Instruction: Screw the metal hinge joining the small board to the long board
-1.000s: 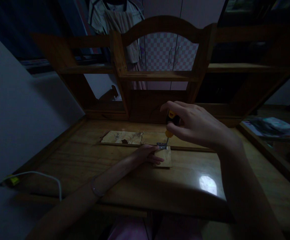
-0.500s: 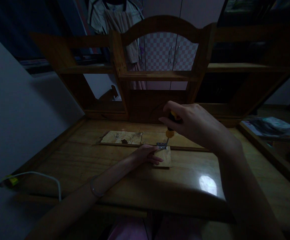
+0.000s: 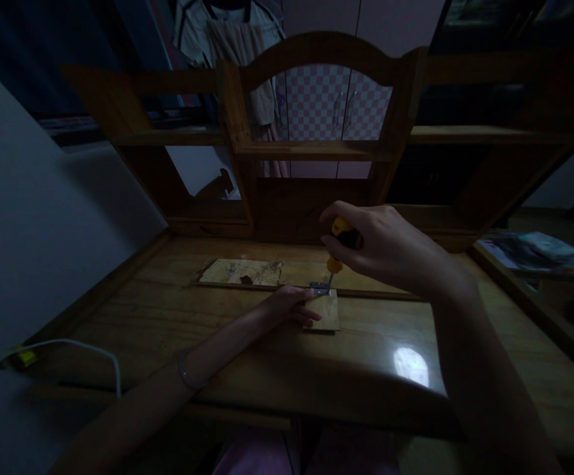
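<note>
My right hand [image 3: 366, 237] is closed around the yellow and black handle of a screwdriver [image 3: 335, 264]. Its shaft points down, nearly upright, and its tip meets a small metal hinge [image 3: 320, 288]. The hinge lies at the far edge of a small wooden board [image 3: 327, 315]. With fingers apart, my left hand [image 3: 294, 307] lies on the board's left side, one fingertip against the hinge. Any screw under the tip is too small to make out. Behind the hinge a longer wooden strip [image 3: 262, 273] lies across the desk, with a torn, stained surface at its left part.
The wooden desk [image 3: 192, 330] has a shelf unit [image 3: 311, 150] along its back. A pale cable [image 3: 89, 346] and a yellow object [image 3: 26, 358] lie at the left edge. Papers or bags [image 3: 544, 247] sit on the right. The room is dim.
My right hand has turned slightly on the screwdriver, with fingers and thumb shifted and more of the yellow handle top showing. My left hand, the hinge and the board stay almost still.
</note>
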Motion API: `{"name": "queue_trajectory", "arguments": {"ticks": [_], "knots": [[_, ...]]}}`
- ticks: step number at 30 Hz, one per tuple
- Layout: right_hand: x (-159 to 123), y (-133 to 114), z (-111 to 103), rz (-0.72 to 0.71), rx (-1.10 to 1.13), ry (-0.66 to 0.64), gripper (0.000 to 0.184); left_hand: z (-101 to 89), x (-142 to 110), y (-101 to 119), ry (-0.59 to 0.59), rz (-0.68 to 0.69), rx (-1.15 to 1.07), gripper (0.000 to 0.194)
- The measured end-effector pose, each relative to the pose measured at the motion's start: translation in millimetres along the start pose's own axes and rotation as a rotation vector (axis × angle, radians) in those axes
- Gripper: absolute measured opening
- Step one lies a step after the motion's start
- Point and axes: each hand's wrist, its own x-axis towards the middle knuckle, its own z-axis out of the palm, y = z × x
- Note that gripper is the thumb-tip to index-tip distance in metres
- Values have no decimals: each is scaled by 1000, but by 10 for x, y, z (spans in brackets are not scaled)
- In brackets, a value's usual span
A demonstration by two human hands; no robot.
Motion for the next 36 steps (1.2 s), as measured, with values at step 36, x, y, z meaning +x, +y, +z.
{"name": "queue_trajectory", "arguments": {"ticks": [36], "knots": [[-29,-91,-7,83,-270,56,39,1,-4,-12,-21,15,16,46]]}}
